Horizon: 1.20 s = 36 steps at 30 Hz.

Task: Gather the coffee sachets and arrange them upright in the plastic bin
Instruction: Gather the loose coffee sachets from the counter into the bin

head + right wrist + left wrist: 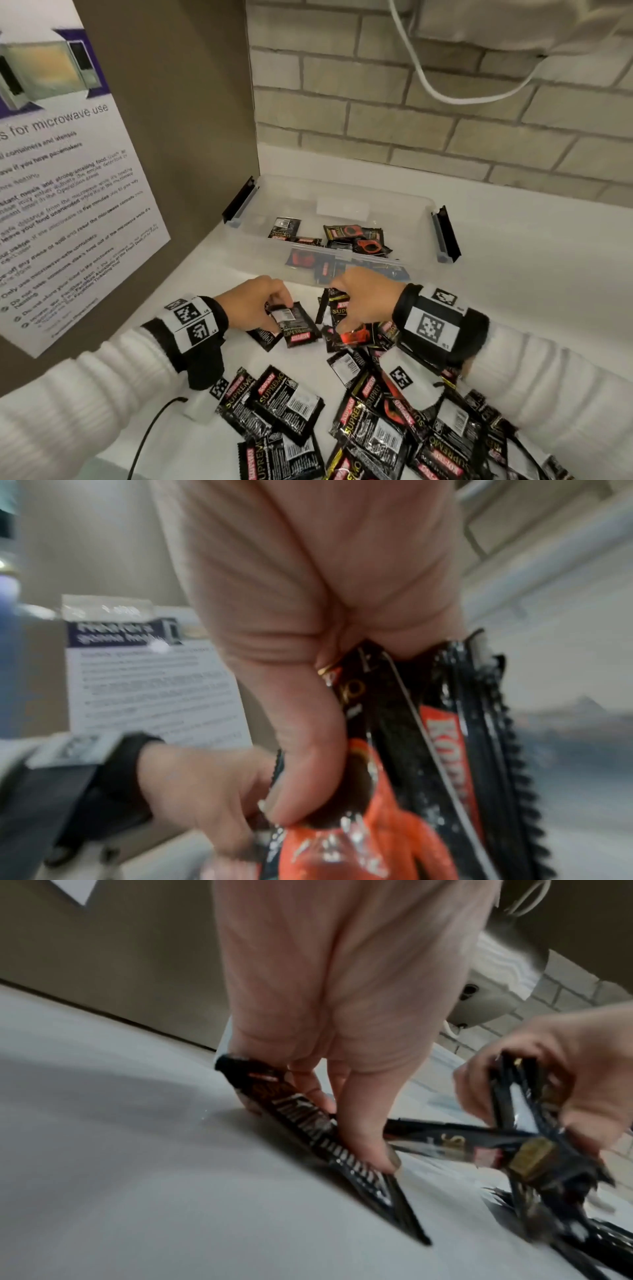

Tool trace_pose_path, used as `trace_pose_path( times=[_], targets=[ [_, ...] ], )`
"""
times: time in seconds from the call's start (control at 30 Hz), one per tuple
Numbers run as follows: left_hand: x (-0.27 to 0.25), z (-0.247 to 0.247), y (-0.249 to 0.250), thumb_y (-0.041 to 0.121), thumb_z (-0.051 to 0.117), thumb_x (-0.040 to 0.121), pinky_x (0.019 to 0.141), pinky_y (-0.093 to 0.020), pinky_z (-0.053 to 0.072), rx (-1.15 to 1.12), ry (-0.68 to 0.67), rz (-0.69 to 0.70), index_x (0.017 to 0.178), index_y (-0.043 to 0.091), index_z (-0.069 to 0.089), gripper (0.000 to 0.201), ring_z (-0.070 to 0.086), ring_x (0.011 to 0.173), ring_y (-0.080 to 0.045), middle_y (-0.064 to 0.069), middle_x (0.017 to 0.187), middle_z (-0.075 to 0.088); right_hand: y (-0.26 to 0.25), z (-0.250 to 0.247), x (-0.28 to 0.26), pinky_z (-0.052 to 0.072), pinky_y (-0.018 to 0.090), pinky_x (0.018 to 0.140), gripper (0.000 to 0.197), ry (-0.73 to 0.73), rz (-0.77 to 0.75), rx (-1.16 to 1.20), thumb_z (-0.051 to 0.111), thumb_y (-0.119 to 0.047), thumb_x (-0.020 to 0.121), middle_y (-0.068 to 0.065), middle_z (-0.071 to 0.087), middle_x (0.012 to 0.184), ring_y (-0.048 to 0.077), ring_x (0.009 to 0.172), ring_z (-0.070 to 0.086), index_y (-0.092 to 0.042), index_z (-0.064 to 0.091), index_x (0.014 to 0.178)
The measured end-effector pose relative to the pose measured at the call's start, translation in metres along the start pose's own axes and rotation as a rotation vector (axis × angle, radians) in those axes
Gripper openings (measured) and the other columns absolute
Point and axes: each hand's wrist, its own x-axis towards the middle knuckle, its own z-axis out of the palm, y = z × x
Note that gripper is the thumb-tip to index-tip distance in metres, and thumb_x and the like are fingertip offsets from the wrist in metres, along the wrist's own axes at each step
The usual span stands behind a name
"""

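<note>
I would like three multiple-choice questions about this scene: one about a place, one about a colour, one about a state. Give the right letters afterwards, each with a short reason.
1. Where is the plastic bin?
A. on the counter, beyond both hands
B. on the floor
C. on top of the poster

2. What is the main colour of the coffee sachets?
A. white
B. black
C. green

3. What is the right hand doing?
A. resting open on the counter
B. gripping a bunch of sachets
C. holding the cable

Answers:
1 A: the bin stands near the brick wall, past the hands.
2 B: the wrappers are black with red and gold print.
3 B: the right wrist view shows fingers curled round several sachets.
</note>
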Motion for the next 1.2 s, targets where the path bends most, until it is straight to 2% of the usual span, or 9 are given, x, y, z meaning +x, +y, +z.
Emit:
trace_pose_path(
  times=[0.07, 0.3, 0.4, 0.5, 0.67, 0.8, 0.93, 1.07, 1.2],
  targets=[
    [0.0, 0.0, -0.002, 0.008, 0.075, 0.074, 0.09, -0.021, 0.045, -0.031, -0.01, -0.017, 0.109, 0.02, 0.058, 0.041, 0.052, 0.101, -0.014, 0.0, 0.108, 0.047, -0.002, -0.013, -0.012, 0.04, 0.021, 0.062, 0.025, 0.09, -0.036, 0.0, 0.072, -0.024, 0.078, 0.0, 0.053, 0.083, 0.014, 0.076, 0.048, -0.01, 0.054, 0.088],
    [0.004, -0.008, 0.013, 0.011, 0.06, 0.087, 0.076, -0.017, 0.044, -0.239, -0.117, -0.13, 0.12, 0.018, 0.048, 0.036, 0.05, 0.096, -0.012, 0.0, 0.112, 0.049, 0.005, -0.093, -0.02, 0.054, 0.037, 0.081, 0.035, 0.632, -0.006, 0.35, 0.077, -0.018, 0.074, 0.009, 0.067, 0.099, 0.023, 0.091, 0.064, -0.004, 0.06, 0.101],
    [0.007, 0.0, 0.021, 0.045, 0.067, 0.079, 0.094, -0.025, 0.041, -0.065, -0.124, -0.091, 0.135, 0.02, 0.034, 0.069, 0.045, 0.109, -0.012, 0.001, 0.124, 0.04, 0.018, -0.098, 0.008, 0.053, 0.036, 0.081, 0.039, 0.729, 0.092, 0.443, 0.077, -0.018, 0.074, 0.012, 0.064, 0.104, 0.026, 0.096, 0.062, -0.004, 0.057, 0.104],
    [0.012, 0.013, 0.029, 0.051, 0.075, 0.069, 0.105, -0.034, 0.037, 0.083, -0.084, -0.071, 0.138, 0.019, 0.031, 0.088, 0.037, 0.121, -0.016, 0.001, 0.126, 0.035, 0.029, -0.083, 0.03, 0.048, 0.032, 0.088, 0.058, 0.639, 0.145, 0.505, 0.075, -0.021, 0.076, 0.009, 0.057, 0.121, 0.025, 0.108, 0.057, -0.008, 0.047, 0.125],
    [0.019, 0.018, 0.039, 0.038, 0.078, 0.071, 0.093, -0.029, 0.043, 0.104, -0.101, -0.061, 0.128, 0.015, 0.04, 0.073, 0.046, 0.111, -0.019, -0.002, 0.115, 0.043, 0.038, -0.069, 0.03, 0.041, 0.031, 0.098, 0.062, 0.629, 0.09, 0.431, 0.068, -0.027, 0.083, 0.007, 0.053, 0.13, 0.025, 0.121, 0.047, -0.013, 0.041, 0.136],
    [0.009, -0.007, 0.047, 0.025, 0.064, 0.086, 0.072, -0.024, 0.05, 0.04, -0.169, 0.031, 0.115, 0.02, 0.044, 0.036, 0.055, 0.092, -0.014, 0.004, 0.104, 0.054, 0.04, -0.054, 0.014, 0.038, 0.008, 0.065, 0.033, 0.792, -0.036, 0.445, 0.062, -0.02, 0.087, 0.001, 0.06, 0.107, 0.014, 0.093, 0.055, -0.014, 0.057, 0.119],
    [0.003, -0.071, 0.071, 0.024, 0.062, 0.087, 0.069, -0.03, 0.052, 0.015, -0.054, 0.133, 0.103, 0.027, 0.048, 0.021, 0.059, 0.081, -0.012, 0.003, 0.096, 0.057, 0.041, -0.03, 0.005, 0.038, 0.0, 0.065, 0.016, 0.945, -0.114, 0.487, 0.062, -0.011, 0.087, -0.002, 0.054, 0.092, 0.006, 0.071, 0.049, -0.009, 0.066, 0.102],
    [0.028, -0.114, 0.102, 0.018, 0.062, 0.088, 0.069, -0.031, 0.055, -0.27, 0.354, 0.132, 0.108, 0.016, 0.048, 0.025, 0.063, 0.08, -0.016, 0.0, 0.093, 0.062, 0.04, -0.013, -0.008, 0.035, 0.009, 0.052, 0.01, 0.878, -0.033, 0.444, 0.057, -0.018, 0.091, -0.011, 0.051, 0.066, -0.001, 0.058, 0.045, -0.012, 0.063, 0.085],
    [0.068, -0.112, 0.11, 0.031, 0.059, 0.089, 0.071, -0.028, 0.05, -0.158, 0.374, 0.022, 0.1, 0.012, 0.054, 0.023, 0.06, 0.083, -0.019, -0.015, 0.111, 0.063, 0.045, -0.006, -0.029, 0.037, 0.02, 0.056, 0.025, 0.437, 0.18, 0.012, 0.05, -0.035, 0.093, 0.0, 0.058, 0.076, 0.017, 0.074, 0.056, -0.015, 0.054, 0.078]
  ],
)
